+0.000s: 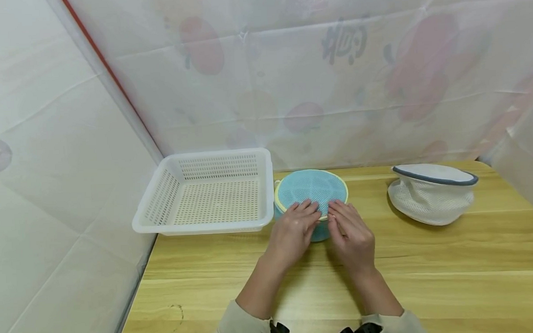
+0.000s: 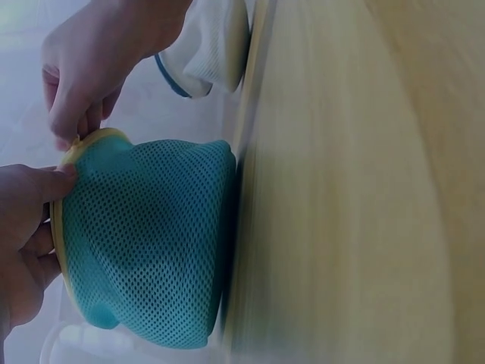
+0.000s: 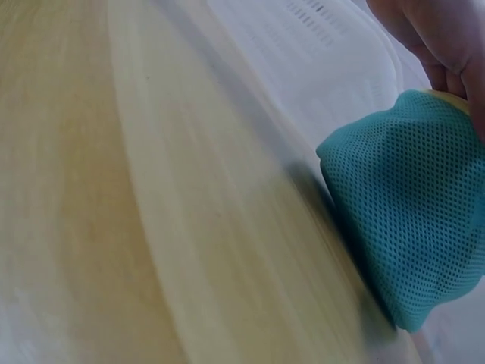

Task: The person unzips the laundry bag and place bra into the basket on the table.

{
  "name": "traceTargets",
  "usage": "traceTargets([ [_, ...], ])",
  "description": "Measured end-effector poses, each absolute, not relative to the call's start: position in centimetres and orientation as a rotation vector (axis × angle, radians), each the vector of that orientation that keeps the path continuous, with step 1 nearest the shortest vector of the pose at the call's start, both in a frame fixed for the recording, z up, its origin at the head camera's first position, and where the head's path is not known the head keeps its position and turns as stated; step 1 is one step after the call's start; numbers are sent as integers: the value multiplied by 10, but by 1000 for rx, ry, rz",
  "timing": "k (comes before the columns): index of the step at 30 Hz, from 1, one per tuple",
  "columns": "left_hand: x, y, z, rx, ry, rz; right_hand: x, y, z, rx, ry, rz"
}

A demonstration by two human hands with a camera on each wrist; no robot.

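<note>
A blue-green mesh laundry bag [image 1: 312, 187] with a yellow rim stands upright on the wooden table, its round mesh top facing up. My left hand [image 1: 293, 230] holds the near left part of the rim, thumb on the edge and fingers over the top. Close beside it, my right hand [image 1: 353, 234] pinches the rim with thumb and fingertips. In the left wrist view the bag's side [image 2: 151, 235] bulges and creases slightly. Whether a zipper pull lies under the right fingertips is hidden. The right wrist view shows the bag's lower side [image 3: 402, 205] against the tabletop.
Left of the bag sits a white perforated plastic basket [image 1: 215, 227], nearly touching it. A white mesh bag with a dark grey rim [image 1: 432, 200] stands slumped at the right on the table [image 1: 429, 278]. Printed white sheeting [image 1: 263, 78] hangs behind the table and at the left.
</note>
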State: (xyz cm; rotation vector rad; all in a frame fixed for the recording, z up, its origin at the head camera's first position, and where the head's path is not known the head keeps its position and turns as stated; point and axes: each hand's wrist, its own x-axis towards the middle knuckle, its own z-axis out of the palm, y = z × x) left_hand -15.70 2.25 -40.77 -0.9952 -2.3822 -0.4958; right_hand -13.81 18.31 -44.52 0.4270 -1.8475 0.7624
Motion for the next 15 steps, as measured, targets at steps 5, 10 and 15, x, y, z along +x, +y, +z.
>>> traceTargets([
  [5,-160,19,-409,-958,-2364,-530,-139,186,-447,386,-1839,733],
  [10,-164,15,-409,-833,-2359,-612,-138,186,-447,372,-1815,730],
  [15,-164,11,-409,-714,-2372,-727,-137,184,-445,378,-1797,746],
])
